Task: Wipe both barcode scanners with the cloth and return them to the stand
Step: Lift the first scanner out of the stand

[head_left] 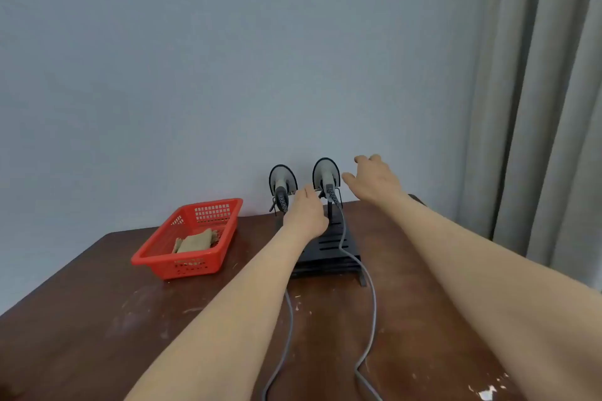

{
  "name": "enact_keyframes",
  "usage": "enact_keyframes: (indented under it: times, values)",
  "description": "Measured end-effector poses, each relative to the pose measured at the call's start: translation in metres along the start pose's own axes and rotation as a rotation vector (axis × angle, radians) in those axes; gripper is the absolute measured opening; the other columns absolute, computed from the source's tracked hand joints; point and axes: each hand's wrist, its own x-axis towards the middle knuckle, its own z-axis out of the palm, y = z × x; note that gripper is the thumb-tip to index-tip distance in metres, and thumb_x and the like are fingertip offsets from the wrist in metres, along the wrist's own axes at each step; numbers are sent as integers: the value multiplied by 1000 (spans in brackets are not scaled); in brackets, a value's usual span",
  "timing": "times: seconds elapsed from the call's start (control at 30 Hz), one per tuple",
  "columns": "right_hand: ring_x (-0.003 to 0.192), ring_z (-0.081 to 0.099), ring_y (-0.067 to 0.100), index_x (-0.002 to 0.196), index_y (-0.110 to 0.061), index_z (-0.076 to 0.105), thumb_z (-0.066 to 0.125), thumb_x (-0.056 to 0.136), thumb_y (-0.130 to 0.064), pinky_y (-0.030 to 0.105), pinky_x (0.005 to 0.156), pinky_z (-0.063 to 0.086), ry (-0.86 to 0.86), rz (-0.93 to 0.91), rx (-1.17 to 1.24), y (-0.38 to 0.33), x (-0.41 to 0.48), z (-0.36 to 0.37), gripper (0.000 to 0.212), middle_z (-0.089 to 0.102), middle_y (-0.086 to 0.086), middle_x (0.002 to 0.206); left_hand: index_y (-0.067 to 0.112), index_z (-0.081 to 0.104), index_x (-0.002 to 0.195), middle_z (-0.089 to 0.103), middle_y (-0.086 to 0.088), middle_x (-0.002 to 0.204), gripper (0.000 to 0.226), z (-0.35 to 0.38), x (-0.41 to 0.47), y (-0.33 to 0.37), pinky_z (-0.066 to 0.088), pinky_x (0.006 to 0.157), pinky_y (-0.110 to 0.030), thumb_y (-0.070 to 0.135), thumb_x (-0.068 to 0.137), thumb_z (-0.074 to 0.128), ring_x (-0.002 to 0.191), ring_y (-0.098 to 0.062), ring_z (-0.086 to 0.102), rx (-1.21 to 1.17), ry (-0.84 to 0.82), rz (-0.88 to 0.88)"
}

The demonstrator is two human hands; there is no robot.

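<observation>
Both the left hand point(304, 212) and right hand point(374, 182) hover open, empty, near a scanner point(325, 172): probably light, rigid, corded; grip its handle point(329, 191).

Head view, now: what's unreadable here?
All head view.
- Left hand grip: its own back hides the fingertips; contact with the stand unclear.
- Scanner windows: left scanner and right scanner face away, toward the wall.
- Cables: ends cut off by the bottom edge.
- Cloth: partly behind the basket wall.
</observation>
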Motion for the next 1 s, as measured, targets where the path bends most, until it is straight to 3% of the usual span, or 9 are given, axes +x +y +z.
enact_keyframes:
  times: [0.2, 0.33, 0.47, 0.53, 0.6, 0.73, 0.87, 1.0]
  values:
    - [117, 51, 33, 136, -9, 38, 40, 95, -44, 39, 82, 39, -125, 26, 38, 3, 25, 23, 54, 50, 13, 132, -6, 11, 143, 27, -18, 147, 72, 21, 29, -4, 38, 100, -38, 14, 89, 56, 132, -29, 33, -70, -85, -77]
    - [112, 54, 34, 136, -11, 38, 39, 93, -48, 37, 77, 37, -115, 55, 48, -1, 39, 35, 56, 55, 13, 127, -5, 13, 142, 31, -20, 144, 73, 35, 49, -10, 41, 98, -38, 14, 88, 59, 130, -31, 37, -133, -67, -116]
    - [107, 56, 33, 131, -13, 40, 44, 87, -56, 35, 74, 38, -108, 63, 27, -1, 52, 51, 62, 58, 11, 122, -4, 0, 147, 17, -18, 155, 90, 48, 64, -13, 34, 106, -37, 18, 87, 64, 140, -29, 25, -264, -43, -168]
    - [109, 57, 31, 132, -13, 40, 46, 85, -60, 35, 74, 38, -114, 68, 12, -2, 58, 56, 67, 58, 10, 123, -3, 4, 147, 25, -17, 152, 91, 55, 73, -15, 40, 100, -38, 19, 85, 67, 135, -30, 34, -324, -22, -199]
    - [110, 57, 31, 134, -13, 39, 47, 84, -60, 36, 75, 38, -120, 68, -4, -3, 62, 60, 69, 58, 9, 124, 1, 17, 144, 43, -16, 140, 85, 62, 82, -17, 48, 92, -42, 22, 81, 71, 122, -31, 48, -393, -18, -232]
    - [103, 59, 30, 129, -12, 42, 50, 81, -60, 35, 74, 39, -96, 67, -37, -7, 67, 67, 69, 61, 9, 116, 8, 49, 117, 62, -9, 112, 48, 75, 96, -18, 52, 77, -37, 26, 79, 70, 99, -26, 60, -476, 6, -245]
    - [97, 60, 31, 125, -10, 43, 51, 81, -54, 35, 72, 42, -104, 73, -36, -5, 73, 73, 63, 61, 9, 110, 10, 55, 105, 65, -6, 97, 29, 81, 104, -18, 45, 60, -31, 27, 82, 62, 84, -23, 60, -415, 40, -210]
    - [93, 60, 31, 123, -11, 43, 53, 80, -48, 34, 70, 43, -69, 77, -28, -6, 77, 74, 58, 62, 9, 106, 6, 56, 102, 64, -8, 92, 23, 79, 103, -17, 38, 55, -28, 22, 87, 55, 75, -23, 53, -354, 70, -218]
